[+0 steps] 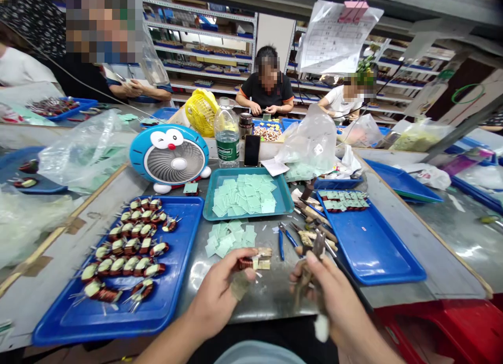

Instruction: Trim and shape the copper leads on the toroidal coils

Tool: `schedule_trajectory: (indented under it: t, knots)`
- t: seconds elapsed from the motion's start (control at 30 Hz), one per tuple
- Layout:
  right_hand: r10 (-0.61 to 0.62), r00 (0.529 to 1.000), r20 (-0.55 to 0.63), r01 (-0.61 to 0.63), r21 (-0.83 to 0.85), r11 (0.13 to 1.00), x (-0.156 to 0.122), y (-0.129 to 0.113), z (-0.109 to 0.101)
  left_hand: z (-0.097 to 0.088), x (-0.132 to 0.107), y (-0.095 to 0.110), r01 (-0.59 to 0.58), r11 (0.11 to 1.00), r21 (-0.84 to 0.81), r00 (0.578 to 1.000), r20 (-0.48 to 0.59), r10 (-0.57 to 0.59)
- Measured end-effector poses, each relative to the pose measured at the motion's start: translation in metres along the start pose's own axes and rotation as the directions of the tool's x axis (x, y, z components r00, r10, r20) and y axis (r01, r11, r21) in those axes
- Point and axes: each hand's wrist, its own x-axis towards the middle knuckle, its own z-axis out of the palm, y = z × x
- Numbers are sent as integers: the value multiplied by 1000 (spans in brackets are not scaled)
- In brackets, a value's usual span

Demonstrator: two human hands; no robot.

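Observation:
My left hand point(220, 290) is closed round a copper-wound coil point(245, 263) with pale yellow tape, held above the metal bench point(271, 298). Thin leads stick out of the coil to the right. My right hand point(334, 288) grips worn pliers point(319, 244), blurred, apart from the coil; a white end shows below the palm. Just beyond my left hand lies a loose pile of pale green square sheets point(231, 237). More such sheets fill a teal tray point(288, 209) behind it. Rows of similar coils point(133, 243) stand in the blue tray point(157, 311) at left.
At right, a blue tray point(377, 254) holds coils fitted with green sheets point(343, 200). Blue-handled cutters point(281, 243) and several other tools lie between the trays. A blue cartoon fan point(178, 162), water bottle point(227, 139) and phone point(252, 150) stand behind. Co-workers sit opposite.

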Motion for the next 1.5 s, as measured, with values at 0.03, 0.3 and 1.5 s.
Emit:
schedule_trajectory:
  t: [0.03,0.3,1.5]
  knots:
    - [102,992,71,-106,43,993,3,-6,-11,0,0,1,118,980,-162,993,29,-115]
    - [-128,855,502,491,-706,511,0,-30,-30,20,-4,15,328,555,-764,944,242,-224]
    - [-231,728,645,620,-764,-179,19,-32,0,23,-9,-2,317,637,-703,948,222,-227]
